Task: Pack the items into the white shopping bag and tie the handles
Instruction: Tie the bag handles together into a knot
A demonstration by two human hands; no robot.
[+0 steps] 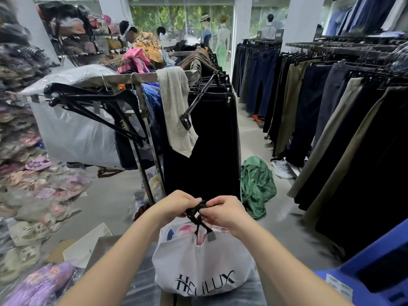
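Observation:
A white shopping bag (198,261) with black "HELILUX" lettering stands low in the middle of the head view, bulging with pink, blue and white items that show at its mouth. Its black ribbon handles (197,214) are gathered above the opening. My left hand (176,205) pinches the handles from the left. From the right, my right hand (223,212) grips the same handles, fingertips meeting the left hand's. The ribbon is bunched between both hands, and whether a knot has formed is hidden by the fingers.
A metal clothes rack (145,76) with black trousers, hangers and a grey towel (176,109) stands just beyond the bag. More trouser racks (331,102) line the right. Piles of bagged slippers (26,168) fill the left. A green garment (256,186) lies on the floor. A blue crate (375,272) is at lower right.

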